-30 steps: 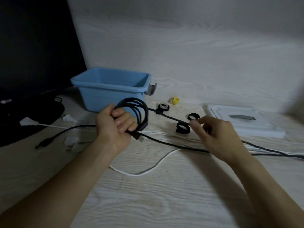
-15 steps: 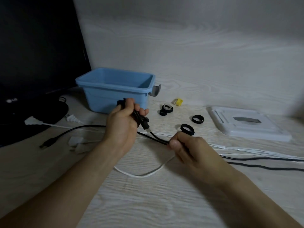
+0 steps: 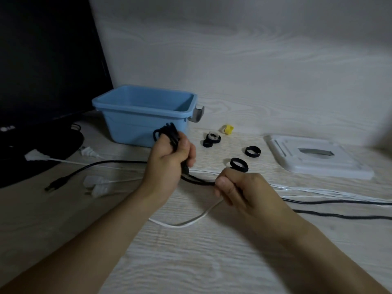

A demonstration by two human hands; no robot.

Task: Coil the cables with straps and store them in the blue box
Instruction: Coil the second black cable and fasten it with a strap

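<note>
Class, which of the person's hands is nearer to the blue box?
Left. The left hand holds coiled black cable right in front of the blue box; the right hand sits farther right, nearer the camera.

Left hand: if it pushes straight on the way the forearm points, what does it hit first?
Probably the blue box. The left hand, closed on the black cable coil, points up and away toward the box's near wall, with the coil leading. Nothing else shows between them, though depth is hard to judge from one view.
</note>
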